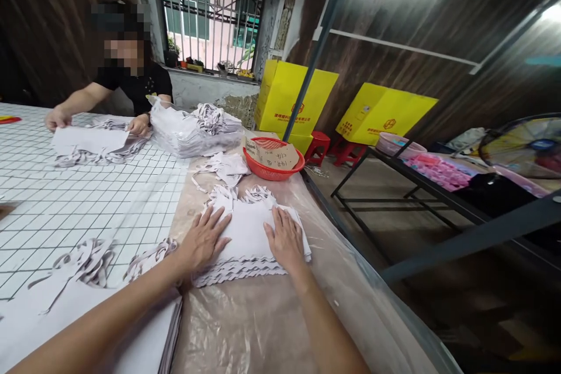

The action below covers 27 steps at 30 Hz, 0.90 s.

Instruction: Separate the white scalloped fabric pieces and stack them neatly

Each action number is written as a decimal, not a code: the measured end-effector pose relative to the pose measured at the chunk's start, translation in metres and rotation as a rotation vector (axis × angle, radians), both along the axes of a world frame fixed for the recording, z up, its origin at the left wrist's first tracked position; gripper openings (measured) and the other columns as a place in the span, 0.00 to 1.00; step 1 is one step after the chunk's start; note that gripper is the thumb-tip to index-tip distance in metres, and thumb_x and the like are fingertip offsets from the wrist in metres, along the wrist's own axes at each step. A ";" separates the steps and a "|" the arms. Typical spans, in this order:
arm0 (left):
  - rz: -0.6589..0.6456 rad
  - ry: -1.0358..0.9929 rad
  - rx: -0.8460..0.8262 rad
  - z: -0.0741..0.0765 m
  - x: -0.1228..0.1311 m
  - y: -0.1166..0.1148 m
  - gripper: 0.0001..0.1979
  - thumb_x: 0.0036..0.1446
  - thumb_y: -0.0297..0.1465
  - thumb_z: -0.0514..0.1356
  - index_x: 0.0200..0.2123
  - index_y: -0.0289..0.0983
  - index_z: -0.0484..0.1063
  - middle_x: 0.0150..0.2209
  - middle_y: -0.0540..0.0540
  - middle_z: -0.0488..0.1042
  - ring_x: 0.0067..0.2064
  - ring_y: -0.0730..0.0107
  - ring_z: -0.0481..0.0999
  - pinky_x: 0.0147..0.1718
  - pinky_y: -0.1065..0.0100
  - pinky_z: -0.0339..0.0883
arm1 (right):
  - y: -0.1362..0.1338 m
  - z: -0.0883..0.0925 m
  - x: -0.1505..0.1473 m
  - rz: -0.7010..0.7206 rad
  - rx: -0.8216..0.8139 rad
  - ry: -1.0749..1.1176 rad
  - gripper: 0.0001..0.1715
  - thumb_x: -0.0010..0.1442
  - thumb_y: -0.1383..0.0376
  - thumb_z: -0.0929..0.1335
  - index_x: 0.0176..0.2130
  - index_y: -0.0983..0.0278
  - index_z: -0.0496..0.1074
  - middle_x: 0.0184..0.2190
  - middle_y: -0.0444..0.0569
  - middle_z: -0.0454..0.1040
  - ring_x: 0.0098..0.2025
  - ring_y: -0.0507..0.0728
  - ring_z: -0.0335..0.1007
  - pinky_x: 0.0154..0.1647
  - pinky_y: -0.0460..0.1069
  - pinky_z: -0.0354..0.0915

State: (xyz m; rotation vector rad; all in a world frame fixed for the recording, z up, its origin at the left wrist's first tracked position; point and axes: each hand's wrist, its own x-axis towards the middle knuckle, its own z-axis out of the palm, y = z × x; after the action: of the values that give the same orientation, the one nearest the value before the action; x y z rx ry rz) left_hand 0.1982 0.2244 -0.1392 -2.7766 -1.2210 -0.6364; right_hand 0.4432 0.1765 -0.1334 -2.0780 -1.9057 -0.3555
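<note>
A stack of white fabric pieces (248, 231) with wavy near edges and bunched straps at its far side lies on the plastic-covered table. My left hand (204, 239) rests flat on the stack's left side, fingers spread. On its right side lies my right hand (284, 236), palm down, fingers stretched out. Just beyond the stack is a loose strappy fabric piece (225, 169). Under my left forearm, a larger pile of white fabric (79, 321) with tangled straps sits on the grid-marked tabletop.
Across the table a person (131, 82) handles similar fabric beside a plastic-wrapped bundle (193, 128). A red basket (274, 174) holds a marked cardboard piece (272, 155). Yellow boxes (298, 99), a dark metal rack (421, 193) and a fan (526, 146) stand to the right.
</note>
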 end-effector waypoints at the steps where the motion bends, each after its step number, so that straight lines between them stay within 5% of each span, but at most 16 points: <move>1: 0.011 0.016 -0.032 -0.004 0.001 0.000 0.27 0.66 0.44 0.48 0.65 0.43 0.61 0.67 0.39 0.60 0.68 0.43 0.54 0.60 0.41 0.56 | 0.000 -0.003 0.001 0.002 0.004 -0.006 0.32 0.70 0.54 0.56 0.67 0.66 0.57 0.64 0.61 0.63 0.67 0.65 0.54 0.62 0.60 0.56; 4: 0.028 0.027 -0.092 0.000 -0.016 -0.001 0.27 0.66 0.45 0.49 0.64 0.43 0.63 0.67 0.40 0.59 0.68 0.42 0.53 0.61 0.40 0.55 | -0.004 -0.006 -0.001 0.013 0.048 0.012 0.32 0.70 0.54 0.56 0.65 0.67 0.59 0.63 0.62 0.65 0.65 0.65 0.56 0.61 0.60 0.57; 10: 0.238 -0.177 -0.012 0.016 -0.134 -0.008 0.25 0.66 0.44 0.47 0.55 0.37 0.71 0.60 0.35 0.67 0.65 0.45 0.60 0.60 0.42 0.59 | -0.023 -0.005 0.002 -0.040 0.206 0.152 0.31 0.68 0.52 0.57 0.64 0.63 0.60 0.63 0.62 0.61 0.65 0.67 0.55 0.59 0.63 0.59; 13: 0.253 -0.236 0.020 0.013 -0.160 -0.008 0.26 0.66 0.45 0.47 0.55 0.33 0.70 0.58 0.32 0.68 0.64 0.45 0.62 0.59 0.43 0.62 | -0.020 0.005 0.014 -0.181 0.159 0.194 0.32 0.68 0.53 0.55 0.64 0.65 0.61 0.64 0.64 0.60 0.66 0.69 0.54 0.59 0.66 0.59; 17: 0.032 -0.188 0.026 0.013 -0.104 0.001 0.25 0.67 0.41 0.46 0.60 0.37 0.66 0.65 0.36 0.62 0.69 0.46 0.53 0.62 0.43 0.56 | -0.002 0.030 0.016 -0.175 0.017 0.159 0.30 0.70 0.56 0.54 0.66 0.62 0.59 0.67 0.60 0.57 0.70 0.67 0.46 0.64 0.66 0.51; 21: -0.005 -0.067 -0.052 0.016 -0.028 0.006 0.26 0.66 0.42 0.48 0.63 0.39 0.65 0.68 0.36 0.57 0.70 0.41 0.48 0.61 0.39 0.54 | 0.010 0.039 0.009 -0.046 -0.224 0.211 0.29 0.71 0.56 0.54 0.66 0.60 0.59 0.67 0.56 0.58 0.70 0.65 0.47 0.66 0.67 0.47; 27: 0.001 0.017 -0.225 0.017 -0.010 0.030 0.31 0.64 0.46 0.47 0.63 0.34 0.62 0.64 0.34 0.64 0.64 0.45 0.63 0.60 0.45 0.59 | 0.024 0.035 0.039 0.002 -0.327 0.331 0.31 0.71 0.51 0.54 0.66 0.58 0.60 0.66 0.53 0.62 0.67 0.62 0.54 0.65 0.62 0.52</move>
State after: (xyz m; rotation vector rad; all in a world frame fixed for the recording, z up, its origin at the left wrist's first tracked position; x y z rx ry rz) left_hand 0.1879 0.2544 -0.1224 -2.9531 -1.3698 -0.5026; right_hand 0.4819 0.2001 -0.0986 -2.1632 -1.8568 0.3063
